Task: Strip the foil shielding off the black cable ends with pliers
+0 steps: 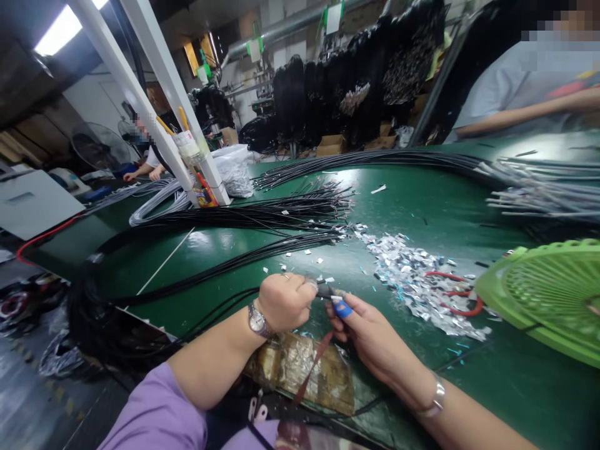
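Black cable end (327, 292) sits pinched between both hands, just above the near edge of the green table (469, 206). The left hand (284, 301) is closed in a fist around it. The right hand (370, 334) presses it from the other side with fingertips together, one of them in a blue cap (342, 308). The tip itself is too small and blurred to make out, and the cable's run back toward the left is lost under the fist.

One watch (257, 320) is on the left wrist and one bracelet (434, 400) on the right. Below the hands lies one brown taped pad (300, 370), its near edge cut off by the arms.

To the right is a heap of silver foil scraps (407, 270), too many to count, with one pair of red-handled scissors (454, 294) half buried in it. One green fan (544, 300) is cut off by the frame.

Further back lie bundles of black cables (262, 219) and grey cables (539, 187), the strands uncountable. Two white posts (154, 94) rise at the left beside one plastic bag (233, 167). Two other people are partly visible: a co-worker's arm (525, 112) at top right and a second person (143, 164) far left.
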Motion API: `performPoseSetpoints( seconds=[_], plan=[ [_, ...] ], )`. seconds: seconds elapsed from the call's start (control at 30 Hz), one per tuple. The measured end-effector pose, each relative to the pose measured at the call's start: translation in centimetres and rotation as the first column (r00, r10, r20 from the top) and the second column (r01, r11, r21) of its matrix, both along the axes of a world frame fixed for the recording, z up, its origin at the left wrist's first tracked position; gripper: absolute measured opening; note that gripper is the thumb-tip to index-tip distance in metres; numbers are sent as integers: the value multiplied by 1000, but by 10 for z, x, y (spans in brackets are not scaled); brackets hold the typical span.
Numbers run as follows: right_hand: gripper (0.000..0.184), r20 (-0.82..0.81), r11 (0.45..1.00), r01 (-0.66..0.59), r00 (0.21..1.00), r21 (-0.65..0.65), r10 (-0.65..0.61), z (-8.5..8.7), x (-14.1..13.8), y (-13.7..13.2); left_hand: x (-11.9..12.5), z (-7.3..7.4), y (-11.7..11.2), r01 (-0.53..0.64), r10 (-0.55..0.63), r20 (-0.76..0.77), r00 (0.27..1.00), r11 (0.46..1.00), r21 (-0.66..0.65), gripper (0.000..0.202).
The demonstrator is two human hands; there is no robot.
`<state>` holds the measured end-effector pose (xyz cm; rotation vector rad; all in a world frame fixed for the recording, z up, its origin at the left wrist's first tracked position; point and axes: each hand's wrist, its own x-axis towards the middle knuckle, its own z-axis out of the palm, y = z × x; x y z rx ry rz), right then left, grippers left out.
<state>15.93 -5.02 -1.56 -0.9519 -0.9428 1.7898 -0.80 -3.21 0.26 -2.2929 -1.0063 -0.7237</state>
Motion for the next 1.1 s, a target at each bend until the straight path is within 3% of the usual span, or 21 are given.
performPoseSetpoints(
  seconds=[0.37,0.73,0.87,1.1],
  plan=[
    [44,-58,995,8,998,-104,-14,2,-1,0,5,1,-1,28,-28,-36,999,1000,10,13],
    [41,-142,982,-25,990,-187,-1,2,-3,0,5,-2,-1,-5,-8,-117,993,994,-112,18],
    [39,-196,965,-49,981,-259,-3,1,-2,1,5,-2,-1,0,-11,-111,994,995,-99,17],
    [38,-118,985,-20,993,-171,-1,0,-1,2,3,-7,2,9,-17,-47,999,986,-168,17]
  ],
)
